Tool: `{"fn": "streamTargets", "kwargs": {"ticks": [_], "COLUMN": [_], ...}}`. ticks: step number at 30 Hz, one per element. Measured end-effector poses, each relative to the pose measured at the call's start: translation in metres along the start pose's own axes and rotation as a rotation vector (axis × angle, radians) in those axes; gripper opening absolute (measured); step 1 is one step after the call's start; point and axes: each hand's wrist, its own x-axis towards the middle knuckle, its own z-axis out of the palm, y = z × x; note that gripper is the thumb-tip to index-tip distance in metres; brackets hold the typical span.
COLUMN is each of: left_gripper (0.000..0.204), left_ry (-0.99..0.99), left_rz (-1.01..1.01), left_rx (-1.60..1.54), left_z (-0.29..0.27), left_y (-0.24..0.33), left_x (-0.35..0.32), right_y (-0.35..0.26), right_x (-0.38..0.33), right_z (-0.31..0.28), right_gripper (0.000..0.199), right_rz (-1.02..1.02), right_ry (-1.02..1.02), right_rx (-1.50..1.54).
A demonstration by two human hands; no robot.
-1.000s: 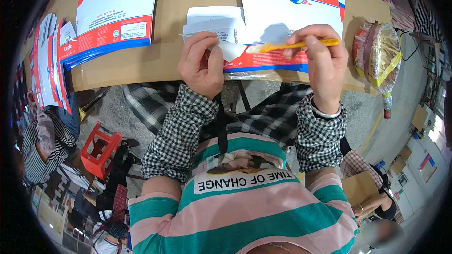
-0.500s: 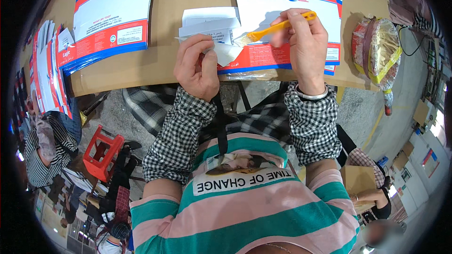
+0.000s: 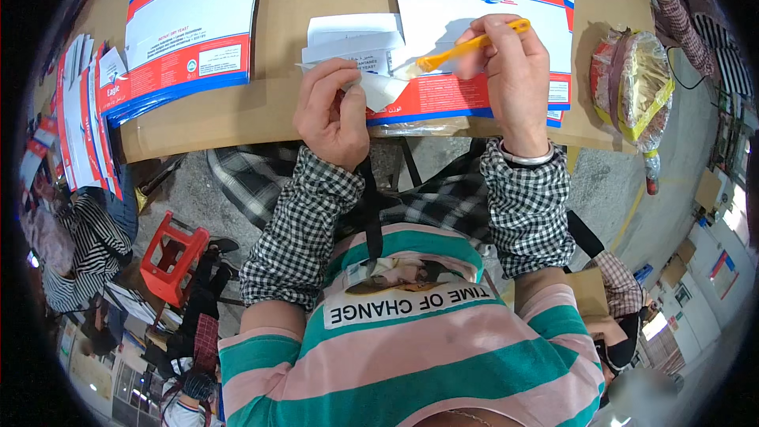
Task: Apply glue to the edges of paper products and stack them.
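- Person's left hand [image 3: 332, 115] sits just left of centre in the upper half of the frame, fingers curled and pinching down on a small white paper flap [image 3: 381, 88] that lies on the lower left corner of the flat red-white-blue carton sheet [image 3: 482, 39]
- Right hand [image 3: 514, 79], upper centre-right, is closed around the handle of a yellow brush [image 3: 466, 46], bristle end pointing left toward the white flap, tip looks to be touching or just above the sheet, can't tell which
- Biggest risk imo: the flap is only held by a couple of fingertips, so if the brush drags sideways the paper could skid or crease and whatever's being spread ends up on the printed face instead
- The brush tip is very near the left thumb, so a sloppy stroke probably smears the fingers, and then the flap sticks to the hand when it lifts
- The sheet hangs right at the near edge of the brown worktop [image 3: 237, 111], so pressing hard there could tip or slide it off toward the lap
- Loose white slips [image 3: 352, 35] lie just above the left hand, close enough to get swiped by a stray stroke
- A bagged bundle [image 3: 636, 83] at the right edge and another carton stack [image 3: 190, 32] upper left are well apart, no trouble from those
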Motion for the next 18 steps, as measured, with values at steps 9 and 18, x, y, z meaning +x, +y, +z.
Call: {"fn": "streamTargets", "kwargs": {"ticks": [9, 18], "left_gripper": [0.014, 0.014], "left_ry": [-0.005, -0.016], "left_rz": [0.025, 0.007], "left_rx": [0.018, 0.010], "left_z": [-0.0002, -0.0006], "left_y": [0.0001, 0.0023], "left_x": [0.0019, 0.0014], "right_y": [-0.0017, -0.0030], "right_x": [-0.0016, -0.0064], "right_z": [-0.0017, -0.0029], "right_gripper": [0.019, 0.019], "right_rz": [0.003, 0.028], "right_ry": [-0.054, -0.095], "right_rx": [0.013, 0.011]}}
